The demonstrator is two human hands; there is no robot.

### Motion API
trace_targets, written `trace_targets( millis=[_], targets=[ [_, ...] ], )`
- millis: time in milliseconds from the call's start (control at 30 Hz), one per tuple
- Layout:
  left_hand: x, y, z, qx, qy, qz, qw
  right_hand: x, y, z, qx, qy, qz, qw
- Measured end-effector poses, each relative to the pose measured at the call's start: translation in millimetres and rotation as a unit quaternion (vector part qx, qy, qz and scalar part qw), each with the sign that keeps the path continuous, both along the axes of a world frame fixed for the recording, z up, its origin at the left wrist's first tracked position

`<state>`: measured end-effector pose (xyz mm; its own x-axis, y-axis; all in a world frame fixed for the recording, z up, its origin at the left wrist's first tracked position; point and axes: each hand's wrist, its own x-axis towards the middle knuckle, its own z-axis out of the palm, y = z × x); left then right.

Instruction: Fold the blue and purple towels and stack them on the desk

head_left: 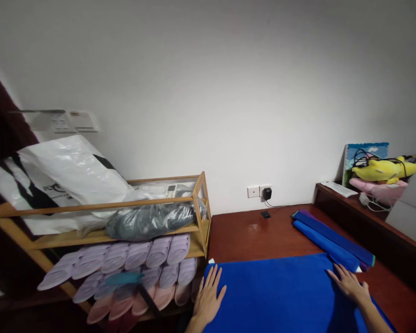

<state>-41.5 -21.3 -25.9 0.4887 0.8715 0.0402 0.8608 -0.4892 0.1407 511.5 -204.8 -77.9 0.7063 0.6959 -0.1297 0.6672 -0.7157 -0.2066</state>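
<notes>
A white wall [229, 92] backs a reddish-brown table [253, 236]. On it a blue cloth [277, 296] lies flat, its long axis hard to tell, the near edge being out of view. Folded cloths [327, 246] lie by its far right corner, nearer the right hand [350, 286]. Fingers spread, that hand and the left hand [208, 296] flank it.

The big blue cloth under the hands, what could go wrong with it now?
The left hand and right hand lie flat near opposite edges of the cloth, so uneven pushing might wrinkle it. The right hand is also close to the folded cloths, and a sideways slip could nudge them askew.
</notes>
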Motion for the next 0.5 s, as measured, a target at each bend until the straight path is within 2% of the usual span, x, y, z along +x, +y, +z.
trace_targets(
  millis=[133,233,300,367,433,500],
  targets=[
    [1.7,1.4,0.7,0.010,-0.006,0.003,1.000,-1.3,7.0,13.1,-0.006,-0.040,-0.037,0.999],
    [4.5,0.4,5.6,0.006,-0.005,0.004,1.000,-27.5,16.0,31.4,-0.005,-0.032,-0.065,0.997],
    [4.6,0.0,8.6,0.002,-0.003,0.003,1.000,-51.9,11.9,40.3,0.022,-0.046,-0.053,0.997],
    [2.8,-0.3,10.3,-0.001,0.001,-0.003,1.000,-76.8,-8.4,44.9,0.063,-0.073,0.016,0.995],
    [2.4,-0.9,12.0,-0.001,0.010,-0.006,1.000,-98.3,-44.8,46.2,0.107,-0.082,0.104,0.985],
    [9.7,-1.9,16.0,0.009,0.022,0.005,1.000,-115.4,-87.3,45.1,0.154,-0.079,0.133,0.976]
  ],
)
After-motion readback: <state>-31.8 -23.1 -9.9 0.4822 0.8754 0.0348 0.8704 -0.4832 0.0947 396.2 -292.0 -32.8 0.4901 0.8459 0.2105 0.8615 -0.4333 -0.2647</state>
